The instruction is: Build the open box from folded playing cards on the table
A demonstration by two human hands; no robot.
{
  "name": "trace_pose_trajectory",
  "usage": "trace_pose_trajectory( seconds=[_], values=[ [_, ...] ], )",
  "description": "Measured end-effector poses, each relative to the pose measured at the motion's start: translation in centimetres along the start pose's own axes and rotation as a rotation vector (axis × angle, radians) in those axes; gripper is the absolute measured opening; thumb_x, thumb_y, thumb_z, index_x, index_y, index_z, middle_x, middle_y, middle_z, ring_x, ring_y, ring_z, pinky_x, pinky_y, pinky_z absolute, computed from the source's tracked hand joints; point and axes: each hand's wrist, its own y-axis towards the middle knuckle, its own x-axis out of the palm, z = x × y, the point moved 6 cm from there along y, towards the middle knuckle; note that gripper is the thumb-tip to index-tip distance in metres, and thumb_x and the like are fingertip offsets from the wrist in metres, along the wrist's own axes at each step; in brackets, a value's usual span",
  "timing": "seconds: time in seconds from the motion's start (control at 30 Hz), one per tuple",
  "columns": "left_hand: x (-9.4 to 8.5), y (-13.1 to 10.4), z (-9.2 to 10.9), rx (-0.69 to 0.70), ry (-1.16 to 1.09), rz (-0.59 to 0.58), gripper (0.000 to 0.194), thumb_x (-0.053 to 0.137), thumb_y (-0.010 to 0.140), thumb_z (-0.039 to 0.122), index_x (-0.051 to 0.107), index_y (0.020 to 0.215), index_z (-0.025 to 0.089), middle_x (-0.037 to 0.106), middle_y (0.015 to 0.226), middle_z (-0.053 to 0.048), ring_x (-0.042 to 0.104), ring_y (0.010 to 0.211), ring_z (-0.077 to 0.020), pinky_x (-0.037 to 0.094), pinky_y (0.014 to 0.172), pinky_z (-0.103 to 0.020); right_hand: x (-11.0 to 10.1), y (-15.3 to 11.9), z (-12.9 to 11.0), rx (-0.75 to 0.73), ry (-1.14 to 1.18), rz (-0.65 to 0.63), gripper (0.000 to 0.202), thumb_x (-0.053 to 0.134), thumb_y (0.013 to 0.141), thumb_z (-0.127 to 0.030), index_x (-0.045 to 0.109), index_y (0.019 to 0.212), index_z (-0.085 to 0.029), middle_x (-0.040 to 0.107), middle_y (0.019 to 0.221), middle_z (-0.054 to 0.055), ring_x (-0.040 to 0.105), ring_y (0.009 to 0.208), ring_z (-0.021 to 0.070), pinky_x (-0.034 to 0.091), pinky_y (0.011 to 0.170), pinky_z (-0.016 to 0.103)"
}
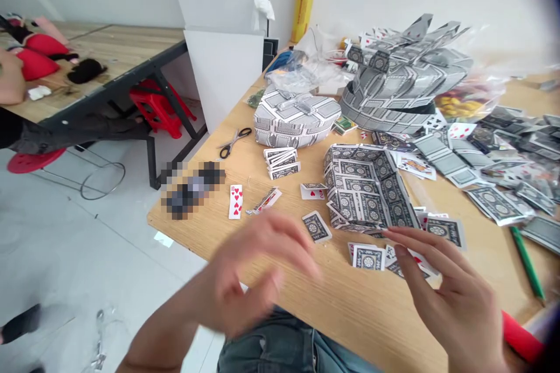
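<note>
An open box made of patterned playing cards [363,186] lies on the wooden table [324,303]. At its near edge is my right hand [446,285], thumb and fingertips nearly together; whether something thin is between them is too small to tell. Blurred by motion, my left hand [266,262] hovers above the table's front part, fingers curved and apart, holding nothing. Loose cards surround the box, among them a face-down card [317,227], a ten of hearts [235,201] and another face-down card [368,257] near my right hand.
Black scissors [235,143], a closed card-built box [295,116] and a taller card structure [394,87] stand farther back. A green pen [527,262] and many cards lie right. Part of another person [11,78] shows at a table far left, near red stools [157,108].
</note>
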Motion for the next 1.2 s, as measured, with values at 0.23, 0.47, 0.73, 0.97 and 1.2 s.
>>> trace_pose_trajectory(
  seconds=[0.23, 0.47, 0.73, 0.97, 1.2],
  values=[
    [-12.7, 2.3, -10.7, -0.221, 1.133, 0.415, 0.044, 0.054, 0.086, 0.047, 0.063, 0.122, 0.025, 0.047, 0.133, -0.013, 0.039, 0.127, -0.0369, 0.034, 0.106, -0.052, -1.0, -0.4, 2.2, 0.002, -0.042, 0.014, 0.016, 0.057, 0.090, -0.033, 0.071, 0.097, -0.031, 0.068, 0.105, 0.000, 0.066, 0.091, 0.0218, 0.049, 0.084, 0.037],
    [-13.3, 1.5, -12.6, -0.275, 1.182, 0.369, 0.053, 0.049, 0.087, 0.053, 0.054, 0.133, 0.027, 0.043, 0.138, -0.013, 0.040, 0.126, -0.0370, 0.037, 0.102, -0.053, -1.1, -0.3, 1.9, -0.004, -0.059, 0.018, 0.015, 0.057, 0.090, -0.031, 0.070, 0.097, -0.032, 0.068, 0.105, 0.000, 0.065, 0.091, 0.0220, 0.048, 0.082, 0.037],
    [-13.2, 1.1, -13.1, -0.296, 1.185, 0.331, 0.045, 0.050, 0.087, 0.053, 0.063, 0.122, 0.028, 0.040, 0.140, -0.012, 0.039, 0.130, -0.0367, 0.033, 0.106, -0.053, -0.2, -0.5, 2.5, 0.029, -0.043, 0.002, 0.015, 0.057, 0.090, -0.034, 0.071, 0.096, -0.033, 0.068, 0.104, -0.001, 0.065, 0.091, 0.0234, 0.047, 0.076, 0.037],
    [-13.9, 1.9, -13.3, -0.272, 1.116, 0.321, 0.068, 0.056, 0.082, 0.052, 0.040, 0.140, 0.020, 0.049, 0.136, -0.015, 0.045, 0.126, -0.0338, 0.035, 0.106, -0.046, -0.6, -0.1, 1.4, -0.013, -0.035, 0.005, 0.015, 0.058, 0.090, -0.029, 0.071, 0.097, -0.030, 0.068, 0.105, 0.001, 0.065, 0.093, 0.0218, 0.048, 0.081, 0.036],
    [-14.9, 4.0, -13.8, -0.407, 1.130, 0.129, 0.064, 0.047, 0.086, 0.055, 0.035, 0.140, 0.023, 0.056, 0.129, -0.013, 0.054, 0.115, -0.0354, 0.045, 0.092, -0.043, -3.5, 0.1, 1.0, 0.017, -0.060, 0.023, 0.020, 0.058, 0.088, -0.019, 0.072, 0.099, -0.030, 0.068, 0.105, 0.003, 0.065, 0.095, 0.0204, 0.050, 0.084, 0.037]
  ],
)
